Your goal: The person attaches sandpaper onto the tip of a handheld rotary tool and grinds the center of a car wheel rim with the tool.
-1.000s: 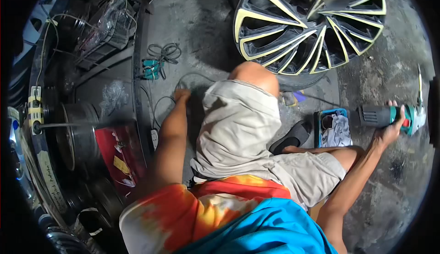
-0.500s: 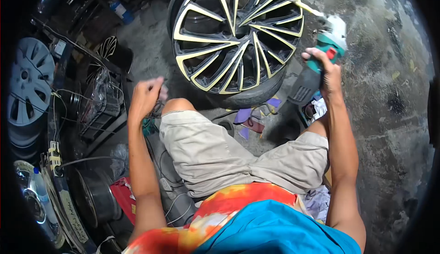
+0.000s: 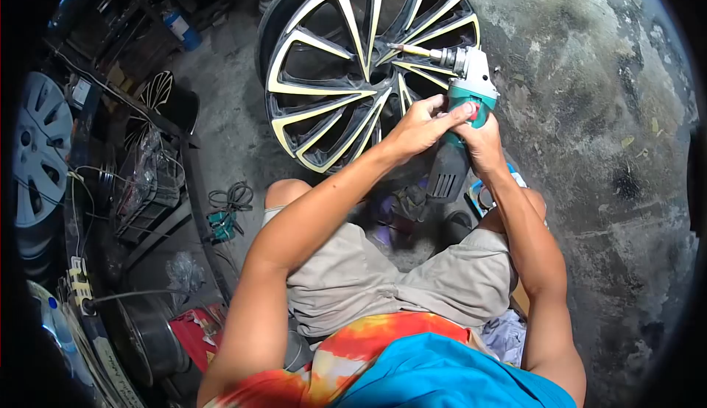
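Note:
My left hand (image 3: pixel 426 125) and my right hand (image 3: pixel 482 143) are both closed around a green, white and black angle grinder (image 3: pixel 451 161). The left thumb lies by the red switch on its body. From the white head, a slim pale-tipped rod (image 3: pixel 414 50) points left over the spokes of a black alloy wheel (image 3: pixel 352 25) with cream-coloured spoke faces. Whether the tip touches a spoke, I cannot tell. The wheel lies face up in front of my knees, and my hands are at its right lower edge.
On the left stand a silver wheel (image 3: pixel 44 146), a crate (image 3: pixel 151 198) and a power strip (image 3: pixel 79 283) with cables. A coiled cord and green tool (image 3: pixel 222 225) lie on the floor. Farther back is a blue bottle (image 3: pixel 182 31). Purple scraps (image 3: pixel 383 233) lie between my legs.
My left hand has moved from beside the left knee across to the grinder and now grips it. The grinder has shifted left, and its rod now reaches over the wheel.

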Demonstrator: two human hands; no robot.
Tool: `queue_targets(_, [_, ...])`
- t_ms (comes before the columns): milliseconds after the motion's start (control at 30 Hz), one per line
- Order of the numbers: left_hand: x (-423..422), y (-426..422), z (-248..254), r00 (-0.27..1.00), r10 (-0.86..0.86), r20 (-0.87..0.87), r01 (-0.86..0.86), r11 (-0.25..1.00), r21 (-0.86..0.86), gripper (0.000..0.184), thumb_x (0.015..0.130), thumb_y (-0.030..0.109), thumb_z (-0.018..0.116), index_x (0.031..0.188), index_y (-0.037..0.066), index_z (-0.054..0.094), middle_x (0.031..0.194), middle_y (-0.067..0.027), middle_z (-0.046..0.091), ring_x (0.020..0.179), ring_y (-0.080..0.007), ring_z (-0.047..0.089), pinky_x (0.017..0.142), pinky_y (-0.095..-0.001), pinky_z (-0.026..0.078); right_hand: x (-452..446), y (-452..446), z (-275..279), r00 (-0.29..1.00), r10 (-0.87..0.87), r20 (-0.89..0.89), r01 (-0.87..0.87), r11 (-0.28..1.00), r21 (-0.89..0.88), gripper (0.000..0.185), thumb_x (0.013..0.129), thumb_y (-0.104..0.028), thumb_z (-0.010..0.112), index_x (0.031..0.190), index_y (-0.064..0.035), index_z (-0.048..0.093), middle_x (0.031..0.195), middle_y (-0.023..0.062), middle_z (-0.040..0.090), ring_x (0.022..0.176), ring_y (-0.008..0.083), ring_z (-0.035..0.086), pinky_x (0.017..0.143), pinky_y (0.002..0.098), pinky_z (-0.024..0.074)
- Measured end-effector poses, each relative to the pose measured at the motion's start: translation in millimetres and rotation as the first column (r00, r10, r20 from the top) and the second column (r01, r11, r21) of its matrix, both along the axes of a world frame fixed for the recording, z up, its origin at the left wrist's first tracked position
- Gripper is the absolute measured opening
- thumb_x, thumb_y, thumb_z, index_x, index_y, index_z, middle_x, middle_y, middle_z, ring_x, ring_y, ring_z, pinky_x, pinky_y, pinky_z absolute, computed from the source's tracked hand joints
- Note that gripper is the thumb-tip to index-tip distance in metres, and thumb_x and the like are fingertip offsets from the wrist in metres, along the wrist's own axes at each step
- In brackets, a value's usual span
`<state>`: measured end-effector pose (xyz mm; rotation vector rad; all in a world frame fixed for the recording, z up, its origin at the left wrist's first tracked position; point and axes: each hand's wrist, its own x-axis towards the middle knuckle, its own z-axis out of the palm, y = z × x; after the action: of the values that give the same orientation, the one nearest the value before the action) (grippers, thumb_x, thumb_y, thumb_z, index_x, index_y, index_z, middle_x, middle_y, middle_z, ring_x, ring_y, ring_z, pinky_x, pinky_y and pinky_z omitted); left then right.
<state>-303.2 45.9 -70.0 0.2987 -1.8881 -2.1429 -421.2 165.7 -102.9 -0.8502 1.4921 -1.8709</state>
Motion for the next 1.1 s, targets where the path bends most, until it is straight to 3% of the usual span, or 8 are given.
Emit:
queue_targets(67, [-13.6, 3.6, -23.2, 0.988, 0.074, -0.139, -0.051, 0.985, 0.164, 0.049, 0.100, 0.045, 0.068, 0.118, -0.001, 0.068, 0.099, -0.0025, 0.069, 0.084, -0.0065, 0.059, 0.074, -0.0234, 0.047, -2.5, -5.6, -4.0, 0.999, -0.019, -0.031, 0.019, 1.000, -0.003, 0.039, 0.085, -0.017, 0.083, 0.116, -0.0019, 0.064, 0.102, 0.0031, 0.069, 0.089, 0.0111, 0.065, 0.082, 0.0292, 0.0538])
queue_targets(167, [-19.3, 4.4, -41.1, 0.984, 0.146, -0.100, -0.136, 0.986, 0.099, 0.048, 0.102, 0.044, 0.066, 0.116, -0.002, 0.068, 0.102, -0.0048, 0.070, 0.091, -0.0071, 0.061, 0.081, -0.0244, 0.050, 1.2, -12.9, -6.0, 0.998, -0.027, -0.053, 0.029, 0.999, 0.029, 0.038, 0.086, -0.016, 0.081, 0.116, -0.0014, 0.063, 0.102, 0.0034, 0.068, 0.090, 0.0115, 0.064, 0.082, 0.0298, 0.0534])
queue_targets(333, [-21.5, 6.8, -62.7, 0.947, 0.311, 0.083, -0.297, 0.943, -0.150, 0.069, 0.097, 0.066, 0.060, 0.087, -0.001, 0.069, 0.074, 0.0032, 0.056, 0.068, -0.0051, 0.047, 0.057, -0.0263, 0.037, 18.4, -15.7, -14.8, 0.959, -0.145, -0.246, 0.147, 0.989, -0.009, 0.037, 0.088, -0.018, 0.075, 0.118, 0.0002, 0.062, 0.106, 0.0067, 0.067, 0.093, 0.0156, 0.064, 0.084, 0.0332, 0.0534])
queue_targets(433, [-33.4, 2.5, -96.7, 0.967, 0.220, 0.127, -0.218, 0.975, -0.030, 0.068, 0.098, 0.065, 0.060, 0.088, -0.002, 0.068, 0.076, 0.0023, 0.057, 0.070, -0.0058, 0.048, 0.059, -0.0255, 0.038, 11.6, -10.0, -40.5, 0.957, -0.157, -0.245, 0.199, 0.967, 0.159, 0.040, 0.089, -0.018, 0.074, 0.121, 0.0006, 0.060, 0.107, 0.0078, 0.068, 0.095, 0.0172, 0.065, 0.086, 0.0341, 0.0535])
queue_targets(567, [-20.0, -8.3, -76.1, 1.000, 0.015, -0.022, -0.014, 0.999, 0.041, 0.055, 0.094, 0.052, 0.074, 0.109, -0.001, 0.074, 0.100, -0.0031, 0.071, 0.090, -0.0091, 0.063, 0.081, -0.0271, 0.051, 3.8, -21.7, -71.6, 0.850, -0.183, -0.494, 0.283, 0.950, 0.134, 0.060, 0.081, -0.020, 0.080, 0.131, -0.0001, 0.052, 0.118, 0.0144, 0.065, 0.106, 0.0221, 0.064, 0.093, 0.0385, 0.0516])
queue_targets(600, [-16.8, -12.0, -72.9, 1.000, 0.015, 0.018, -0.017, 0.997, 0.075, 0.053, 0.085, 0.042, 0.086, 0.117, 0.002, 0.074, 0.111, -0.0056, 0.074, 0.100, -0.0120, 0.066, 0.092, -0.0296, 0.052, 8.9, -27.4, -73.6, 0.901, -0.171, -0.399, 0.239, 0.962, 0.128, 0.065, 0.078, -0.021, 0.082, 0.131, -0.0005, 0.049, 0.120, 0.0159, 0.064, 0.109, 0.0235, 0.063, 0.095, 0.0398, 0.0508])
queue_targets(733, [-26.0, -27.5, -93.6, 0.981, 0.096, 0.168, -0.116, 0.987, 0.114, 0.061, 0.070, 0.035, 0.097, 0.116, 0.002, 0.074, 0.113, -0.0097, 0.075, 0.104, -0.0153, 0.069, 0.095, -0.0309, 0.053, 19.0, -46.5, -80.1, 0.863, -0.225, -0.453, 0.306, 0.945, 0.114, 0.062, 0.081, -0.021, 0.081, 0.129, -0.0003, 0.048, 0.110, 0.0128, 0.067, 0.099, 0.0229, 0.066, 0.087, 0.0399, 0.0541])
queue_targets(1100, [-40.3, -51.8, -129.0, 0.975, 0.050, 0.215, -0.082, 0.986, 0.142, 0.067, 0.067, 0.036, 0.098, 0.116, -0.003, 0.072, 0.113, -0.0112, 0.074, 0.105, -0.0166, 0.069, 0.096, -0.0315, 0.053, 6.7, -55.8, -119.9, 0.793, -0.207, -0.573, 0.341, 0.930, 0.136, 0.072, 0.078, -0.022, 0.080, 0.132, 0.0003, 0.038, 0.114, 0.0225, 0.066, 0.105, 0.0373, 0.068, 0.090, 0.0454, 0.0530])
